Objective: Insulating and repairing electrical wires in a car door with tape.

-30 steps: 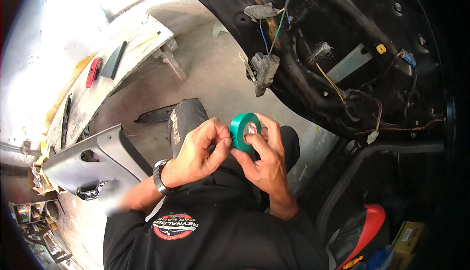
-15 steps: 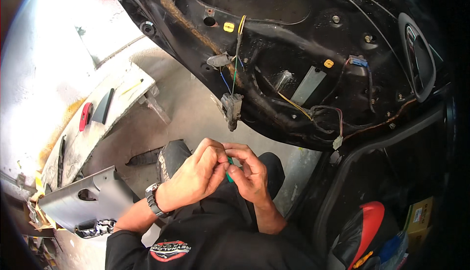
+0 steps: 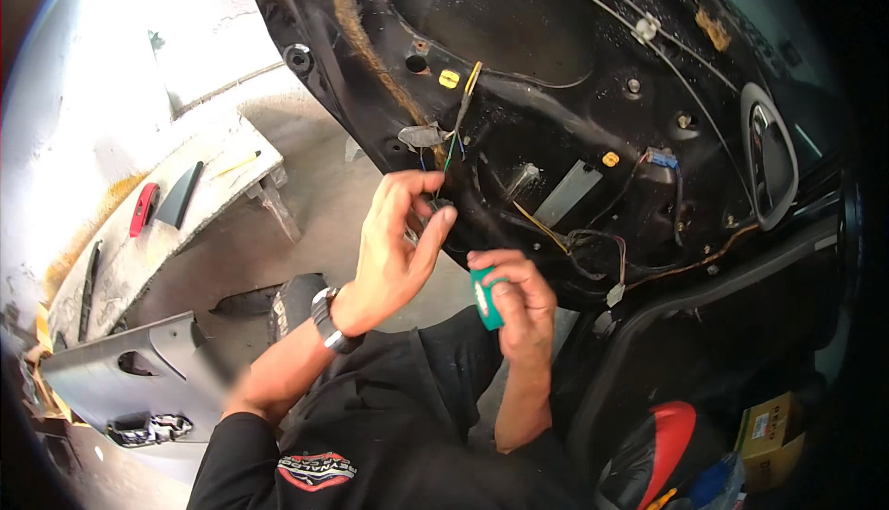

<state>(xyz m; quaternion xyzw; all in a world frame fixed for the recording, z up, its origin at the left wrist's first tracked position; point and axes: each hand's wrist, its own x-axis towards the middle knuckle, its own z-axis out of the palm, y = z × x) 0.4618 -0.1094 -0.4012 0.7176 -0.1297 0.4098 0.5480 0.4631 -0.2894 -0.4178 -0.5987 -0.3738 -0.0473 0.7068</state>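
Observation:
My left hand (image 3: 394,242) is raised to the black door frame (image 3: 556,75), thumb and fingers closed around a dark electrical connector (image 3: 439,205). The connector hangs from thin green and blue wires (image 3: 449,154), and the fingers hide most of it. Lower and to the right, my right hand (image 3: 526,304) holds a small green object (image 3: 484,297) with a whitish label. Its exact kind does not show. A grey wrapped bundle (image 3: 422,135) rests on the panel just above my left fingers.
A worn bench (image 3: 208,191) at left carries a red tool (image 3: 143,209) and a dark triangular trim piece (image 3: 181,193). Below it leans a grey door trim panel (image 3: 120,366). The grey inner door handle (image 3: 770,158) is at right, above a cardboard box (image 3: 770,441).
My hands have parted. The left has risen to the hanging connector and closed on it; the right has moved right and slightly up with the green object. The view has shifted a little.

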